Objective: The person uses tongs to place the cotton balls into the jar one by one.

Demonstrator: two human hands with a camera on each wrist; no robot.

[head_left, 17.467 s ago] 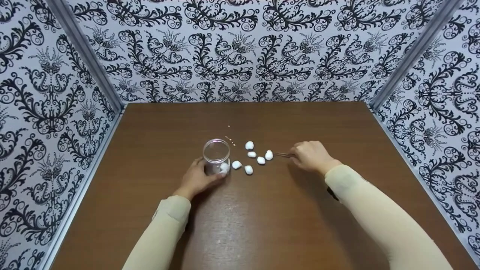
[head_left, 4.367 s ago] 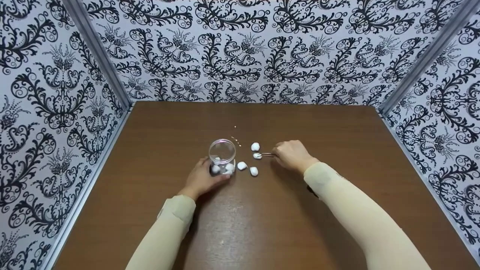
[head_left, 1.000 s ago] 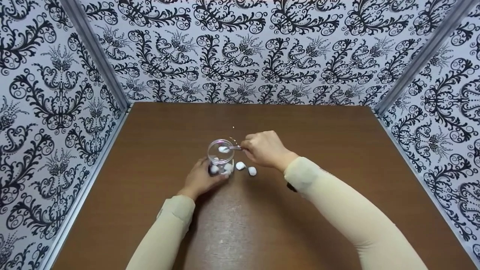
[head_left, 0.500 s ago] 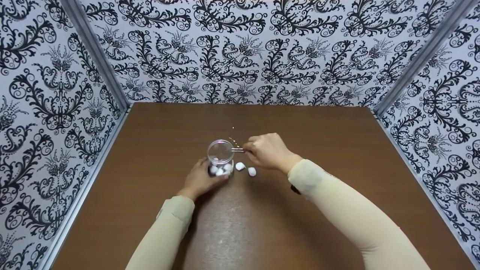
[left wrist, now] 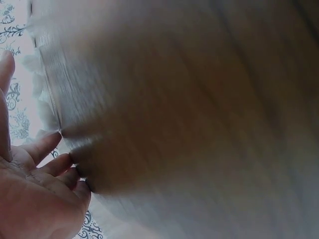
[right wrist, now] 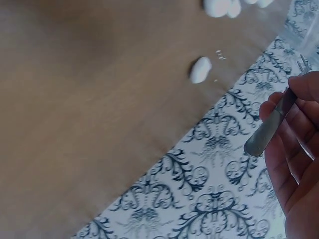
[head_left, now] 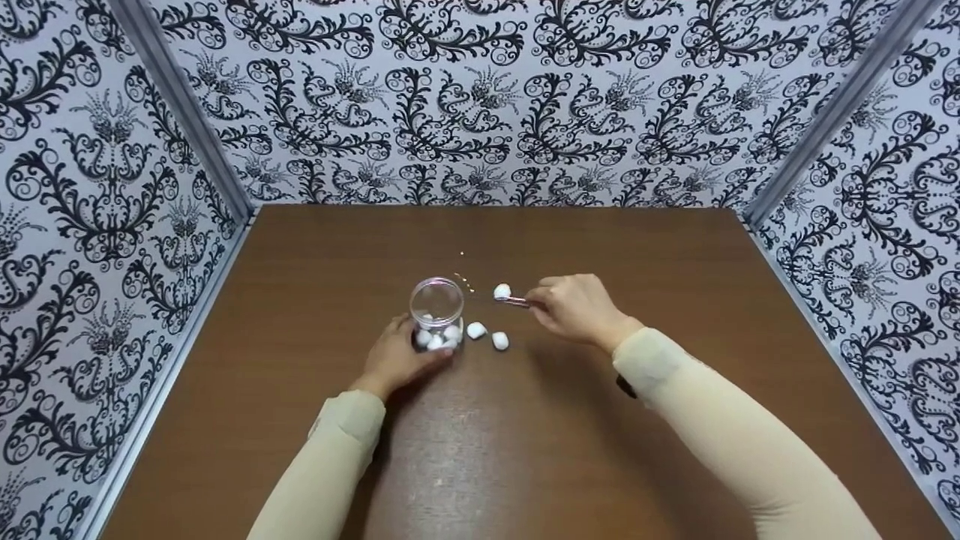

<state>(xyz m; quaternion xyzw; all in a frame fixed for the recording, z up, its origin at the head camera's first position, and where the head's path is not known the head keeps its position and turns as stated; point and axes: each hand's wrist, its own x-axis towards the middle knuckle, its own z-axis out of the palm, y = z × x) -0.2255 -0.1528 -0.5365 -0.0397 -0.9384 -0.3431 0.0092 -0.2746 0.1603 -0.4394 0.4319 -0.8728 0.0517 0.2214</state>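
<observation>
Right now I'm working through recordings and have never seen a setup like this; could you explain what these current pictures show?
There is no machine here, just a person's two bare hands. The widest picture comes from a camera on the person's head, looking forward and down; the other two come from cameras worn on each wrist. The left hand holds a clear jar with several white balls inside. The right hand pinches metal tweezers. On the brown table lie three loose balls and some tiny crumbs. In the head view the tweezers overlap one ball, but the right-wrist view suggests they are not gripping it.
</observation>
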